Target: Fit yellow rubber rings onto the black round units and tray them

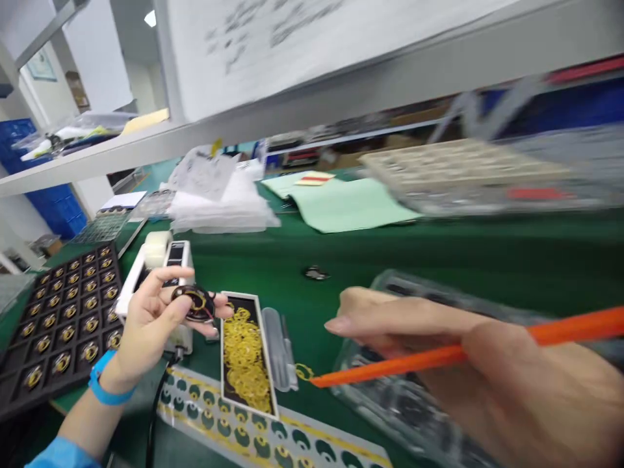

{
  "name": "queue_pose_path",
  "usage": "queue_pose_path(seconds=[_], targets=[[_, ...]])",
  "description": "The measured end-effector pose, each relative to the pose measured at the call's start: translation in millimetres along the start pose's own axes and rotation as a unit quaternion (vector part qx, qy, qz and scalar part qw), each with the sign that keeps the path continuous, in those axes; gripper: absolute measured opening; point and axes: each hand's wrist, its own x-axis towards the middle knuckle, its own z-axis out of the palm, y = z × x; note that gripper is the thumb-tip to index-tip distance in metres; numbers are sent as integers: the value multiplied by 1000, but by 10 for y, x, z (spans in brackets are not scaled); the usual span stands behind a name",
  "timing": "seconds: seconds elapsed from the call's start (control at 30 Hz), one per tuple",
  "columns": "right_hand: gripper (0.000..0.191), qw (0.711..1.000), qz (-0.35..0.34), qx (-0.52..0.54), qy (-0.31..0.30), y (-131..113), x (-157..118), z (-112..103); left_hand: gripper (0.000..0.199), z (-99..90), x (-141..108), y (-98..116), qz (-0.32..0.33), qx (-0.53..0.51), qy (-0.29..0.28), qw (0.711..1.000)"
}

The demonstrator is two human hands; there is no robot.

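Observation:
My left hand (156,311) holds a small round black part with a gold ring and thin wires (195,303) between thumb and fingers, above a white device (168,258). My right hand (468,364) grips an orange stick (439,356) whose tip touches a small yellow ring (305,372) on the green mat. A narrow black dish heaped with yellow rings (246,354) lies between the hands. A blue band is on my left wrist.
A black tray of round gold-centred parts (63,318) lies at the left. A sheet of green-dot stickers (273,439) runs along the near edge. Clear plastic trays (390,396) sit under my right hand. Green papers (341,205), plastic bags (214,195) and a shelf (341,91) stand behind.

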Motion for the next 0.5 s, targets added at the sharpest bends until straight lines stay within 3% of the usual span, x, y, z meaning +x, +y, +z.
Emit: queue_pose_path(seconds=[0.1, 0.2, 0.33, 0.5], targets=[[36, 998, -46, 47, 20, -233, 13, 8, 30, 278, 313, -133, -9, -66, 9, 998], [29, 995, -76, 64, 22, -308, 58, 50, 28, 414, 461, -210, -1, -91, 7, 996], [24, 996, -78, 16, 32, -208, 108, 140, 28, 484, 455, -267, 18, -101, -6, 995], [19, 996, -69, 39, 37, -69, 139, 216, 29, 454, 395, -310, 37, -98, -31, 994]])
